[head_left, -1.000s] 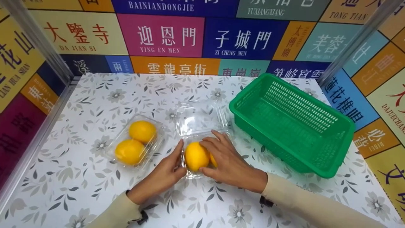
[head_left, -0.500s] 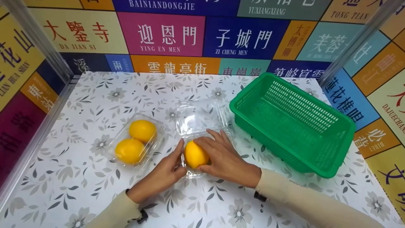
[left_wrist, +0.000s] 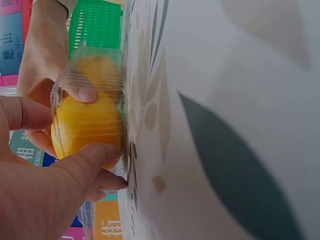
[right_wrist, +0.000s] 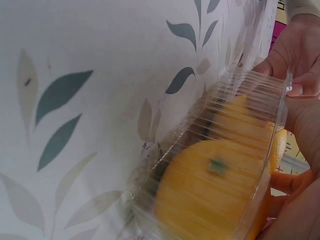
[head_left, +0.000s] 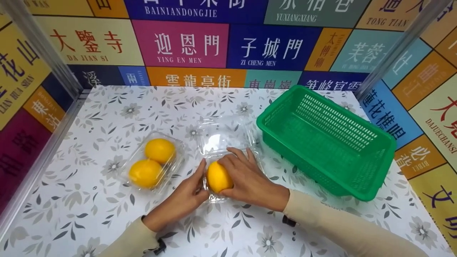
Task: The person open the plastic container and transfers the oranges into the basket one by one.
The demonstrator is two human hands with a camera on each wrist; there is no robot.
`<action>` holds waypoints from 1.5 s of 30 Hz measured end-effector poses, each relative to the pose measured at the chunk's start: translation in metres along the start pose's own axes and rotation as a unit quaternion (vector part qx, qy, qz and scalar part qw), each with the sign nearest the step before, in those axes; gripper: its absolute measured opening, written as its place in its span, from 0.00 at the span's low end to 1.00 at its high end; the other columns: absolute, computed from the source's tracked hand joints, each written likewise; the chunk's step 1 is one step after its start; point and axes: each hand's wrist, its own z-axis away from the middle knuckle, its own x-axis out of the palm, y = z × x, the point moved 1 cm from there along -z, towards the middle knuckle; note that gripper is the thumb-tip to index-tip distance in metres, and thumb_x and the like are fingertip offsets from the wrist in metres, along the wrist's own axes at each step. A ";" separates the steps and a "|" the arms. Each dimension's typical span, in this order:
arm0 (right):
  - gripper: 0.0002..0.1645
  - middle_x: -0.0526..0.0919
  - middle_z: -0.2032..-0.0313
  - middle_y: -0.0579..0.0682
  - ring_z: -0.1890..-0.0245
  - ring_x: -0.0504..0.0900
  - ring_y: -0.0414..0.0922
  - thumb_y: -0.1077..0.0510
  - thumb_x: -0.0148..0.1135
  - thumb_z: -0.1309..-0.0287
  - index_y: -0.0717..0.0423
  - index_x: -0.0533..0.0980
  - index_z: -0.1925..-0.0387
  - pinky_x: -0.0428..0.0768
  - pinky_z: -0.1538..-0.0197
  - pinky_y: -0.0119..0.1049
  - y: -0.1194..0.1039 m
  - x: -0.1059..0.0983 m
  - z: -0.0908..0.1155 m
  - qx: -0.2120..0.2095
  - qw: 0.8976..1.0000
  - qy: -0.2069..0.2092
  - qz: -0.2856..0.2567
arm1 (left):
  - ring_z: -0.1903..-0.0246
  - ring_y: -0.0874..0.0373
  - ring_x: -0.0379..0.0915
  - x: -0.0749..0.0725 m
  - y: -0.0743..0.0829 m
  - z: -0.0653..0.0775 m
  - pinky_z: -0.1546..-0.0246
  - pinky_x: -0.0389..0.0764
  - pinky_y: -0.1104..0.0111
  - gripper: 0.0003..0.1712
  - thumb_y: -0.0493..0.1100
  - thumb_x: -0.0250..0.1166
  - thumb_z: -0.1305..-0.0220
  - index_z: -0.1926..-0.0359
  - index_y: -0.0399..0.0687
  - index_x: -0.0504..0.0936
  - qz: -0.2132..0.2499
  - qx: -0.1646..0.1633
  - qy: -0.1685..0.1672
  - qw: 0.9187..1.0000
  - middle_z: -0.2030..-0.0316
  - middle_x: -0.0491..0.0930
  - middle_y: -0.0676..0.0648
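Observation:
An open clear plastic clamshell box (head_left: 214, 198) lies mid-table, its lid (head_left: 228, 134) folded back away from the person. Inside are oranges: one (head_left: 217, 176) shows in the head view, and a second orange (right_wrist: 210, 185), with a green stem end, shows through the box's ribbed wall in the right wrist view. My right hand (head_left: 250, 178) reaches over the box from the right, thumb and fingers curved round the visible orange and covering the other. My left hand (head_left: 187, 192) rests its extended fingers and thumb against the box's left wall.
Left of the hands stands another clear box (head_left: 180, 137) holding two oranges (head_left: 160, 150). A green plastic basket (head_left: 307, 164) with slotted sides sits at the right with nothing in it. The table (head_left: 89, 200) has a leaf-patterned cover; printed panels (head_left: 182, 43) rise behind.
My right hand has moved slightly left over the box, hiding the second orange in the head view and closing round the visible one. My left hand stays at the box's wall.

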 end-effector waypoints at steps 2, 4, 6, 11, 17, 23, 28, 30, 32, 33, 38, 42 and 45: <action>0.44 0.83 0.39 0.51 0.21 0.66 0.56 0.39 0.87 0.46 0.52 0.76 0.36 0.57 0.22 0.77 0.002 0.002 0.000 -0.004 1.000 0.013 -0.003 | 0.17 0.41 0.53 0.000 0.000 0.000 0.19 0.58 0.51 0.55 0.34 0.60 0.27 0.11 0.40 0.36 0.000 -0.005 0.004 1.000 0.12 0.40 0.36; 0.44 0.83 0.39 0.51 0.23 0.68 0.56 0.40 0.87 0.47 0.52 0.76 0.36 0.58 0.23 0.77 0.003 0.005 0.001 -0.008 1.000 0.029 -0.009 | 0.17 0.40 0.54 0.001 -0.001 0.001 0.19 0.57 0.51 0.55 0.34 0.60 0.27 0.11 0.41 0.36 -0.003 -0.006 0.009 1.000 0.12 0.41 0.36; 0.44 0.83 0.39 0.51 0.24 0.69 0.56 0.41 0.87 0.47 0.52 0.77 0.36 0.58 0.23 0.77 0.004 0.006 0.002 -0.011 0.999 0.043 -0.016 | 0.17 0.40 0.55 0.001 -0.001 0.001 0.18 0.57 0.49 0.55 0.34 0.60 0.28 0.11 0.41 0.38 -0.011 -0.006 0.015 1.000 0.13 0.44 0.35; 0.44 0.83 0.39 0.51 0.24 0.70 0.56 0.44 0.88 0.49 0.53 0.77 0.35 0.61 0.23 0.75 0.005 0.003 0.004 -0.012 0.997 0.073 -0.032 | 0.17 0.42 0.55 0.002 -0.001 0.001 0.17 0.56 0.48 0.54 0.35 0.60 0.29 0.11 0.39 0.40 -0.032 -0.008 0.029 0.999 0.13 0.48 0.36; 0.49 0.83 0.38 0.53 0.25 0.71 0.57 0.42 0.90 0.53 0.57 0.77 0.35 0.64 0.22 0.66 0.005 -0.002 0.008 -0.030 0.992 0.114 -0.035 | 0.17 0.42 0.54 0.003 -0.001 0.002 0.17 0.55 0.48 0.55 0.35 0.62 0.29 0.11 0.39 0.41 -0.023 -0.010 0.036 0.999 0.13 0.47 0.37; 0.50 0.84 0.38 0.54 0.27 0.73 0.59 0.44 0.91 0.54 0.60 0.77 0.35 0.67 0.23 0.65 0.006 -0.008 0.015 -0.051 0.987 0.147 -0.039 | 0.17 0.42 0.54 0.004 -0.001 0.004 0.17 0.54 0.49 0.55 0.34 0.61 0.30 0.11 0.40 0.41 -0.015 -0.009 0.039 0.999 0.13 0.47 0.36; 0.48 0.85 0.40 0.55 0.29 0.74 0.60 0.46 0.90 0.54 0.61 0.78 0.36 0.67 0.23 0.67 0.009 -0.015 0.020 -0.063 0.983 0.171 -0.032 | 0.17 0.41 0.54 0.004 0.000 0.004 0.17 0.54 0.48 0.56 0.33 0.61 0.31 0.11 0.42 0.41 -0.022 -0.006 0.042 0.999 0.14 0.48 0.35; 0.47 0.85 0.40 0.55 0.29 0.75 0.60 0.46 0.90 0.53 0.61 0.78 0.36 0.67 0.23 0.67 0.011 -0.018 0.022 -0.065 0.981 0.178 -0.030 | 0.17 0.41 0.54 0.004 0.000 0.004 0.17 0.54 0.49 0.56 0.34 0.61 0.31 0.10 0.43 0.40 -0.023 -0.009 0.041 0.999 0.14 0.48 0.35; 0.47 0.85 0.41 0.55 0.29 0.75 0.60 0.46 0.90 0.53 0.62 0.78 0.37 0.67 0.23 0.66 0.014 -0.021 0.023 -0.067 0.980 0.184 -0.029 | 0.17 0.42 0.54 0.004 0.000 0.004 0.17 0.54 0.50 0.56 0.34 0.61 0.30 0.10 0.45 0.39 -0.021 -0.013 0.039 0.999 0.13 0.47 0.36; 0.47 0.85 0.41 0.55 0.29 0.75 0.60 0.46 0.90 0.53 0.62 0.78 0.37 0.67 0.24 0.65 0.015 -0.022 0.024 -0.068 0.980 0.186 -0.029 | 0.17 0.42 0.54 0.004 0.001 0.004 0.17 0.54 0.50 0.56 0.34 0.61 0.30 0.10 0.45 0.40 -0.022 -0.012 0.039 0.999 0.13 0.47 0.36; 0.48 0.85 0.41 0.55 0.30 0.76 0.60 0.45 0.90 0.54 0.62 0.78 0.37 0.69 0.25 0.67 0.020 -0.029 0.028 -0.072 0.979 0.192 -0.023 | 0.18 0.40 0.57 0.004 0.002 0.003 0.18 0.56 0.49 0.55 0.34 0.60 0.30 0.11 0.40 0.40 -0.022 -0.005 0.036 0.999 0.13 0.47 0.35; 0.48 0.85 0.40 0.56 0.31 0.76 0.60 0.44 0.90 0.53 0.62 0.78 0.36 0.69 0.27 0.68 0.023 -0.036 0.031 -0.070 0.978 0.194 -0.019 | 0.18 0.41 0.58 0.003 0.003 0.002 0.18 0.57 0.51 0.55 0.34 0.59 0.30 0.11 0.40 0.38 -0.020 -0.007 0.032 0.999 0.13 0.46 0.36; 0.49 0.85 0.40 0.56 0.31 0.76 0.61 0.43 0.90 0.53 0.62 0.78 0.36 0.69 0.27 0.67 0.024 -0.040 0.032 -0.068 0.979 0.193 -0.015 | 0.18 0.43 0.56 0.003 0.003 0.003 0.18 0.56 0.53 0.56 0.34 0.59 0.29 0.11 0.42 0.37 -0.019 -0.007 0.031 0.999 0.13 0.44 0.38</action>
